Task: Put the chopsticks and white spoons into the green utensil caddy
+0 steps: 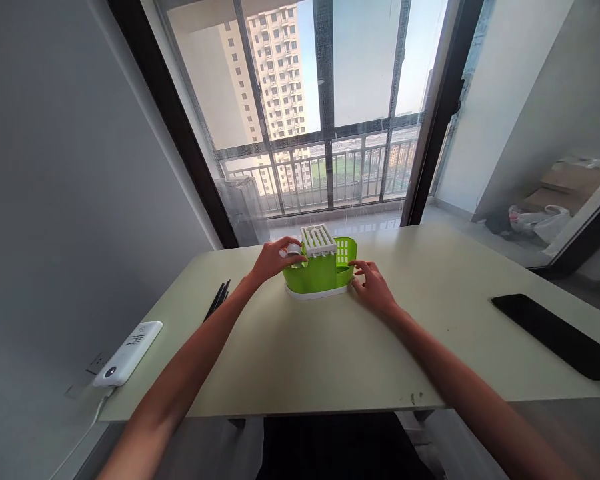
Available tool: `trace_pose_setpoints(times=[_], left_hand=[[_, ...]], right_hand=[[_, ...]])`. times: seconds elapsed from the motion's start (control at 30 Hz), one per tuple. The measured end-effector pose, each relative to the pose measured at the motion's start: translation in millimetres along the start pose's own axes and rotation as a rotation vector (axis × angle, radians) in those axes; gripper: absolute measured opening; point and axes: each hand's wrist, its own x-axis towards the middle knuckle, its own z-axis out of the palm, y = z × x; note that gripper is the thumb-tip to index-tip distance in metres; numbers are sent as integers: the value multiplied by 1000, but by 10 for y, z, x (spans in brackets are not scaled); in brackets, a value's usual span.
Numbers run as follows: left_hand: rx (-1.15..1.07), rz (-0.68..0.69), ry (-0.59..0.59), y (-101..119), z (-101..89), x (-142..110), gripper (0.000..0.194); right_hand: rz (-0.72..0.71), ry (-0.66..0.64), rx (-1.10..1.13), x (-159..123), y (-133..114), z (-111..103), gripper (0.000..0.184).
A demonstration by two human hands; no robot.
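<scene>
A green plastic utensil caddy with a white base stands upright at the far middle of the table. Across its middle sits a white slotted rack with small hooks along the front. My left hand is closed around a small whitish, round, cup-like object at the caddy's left compartment; whether it rests on the bottom is hidden. On the other side, my right hand holds the right end wall of the caddy, fingertips at its rim.
Black chopsticks lie left of my left forearm. A white power bank with a cable is at the table's left edge. A black flat object lies at the right. Beyond the table are glass doors.
</scene>
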Motion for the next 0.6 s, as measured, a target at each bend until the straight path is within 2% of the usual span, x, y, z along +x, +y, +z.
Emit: trace_pose_setpoints(times=[0.1, 0.33, 0.4, 0.47, 0.53, 0.6], left_hand=[[-109, -63, 125, -32, -98, 3, 40], [-564, -304, 496, -258, -374, 180, 48], [-745, -433, 591, -387, -411, 205, 49], [-921, -616, 669, -546, -434, 194, 46], [-1025, -772, 700, -717, -453, 146, 43], [-1053, -839, 682, -871, -474, 65, 43]], right_hand=[[3, -11, -5, 3, -2, -7, 39], [-2, -11, 3, 10, 6, -2, 38], [-5, -9, 4, 11, 10, 0, 39], [-6, -7, 3, 11, 12, 1, 39], [-5, -5, 2, 10, 10, 0, 39], [-4, -3, 2, 7, 5, -3, 39]])
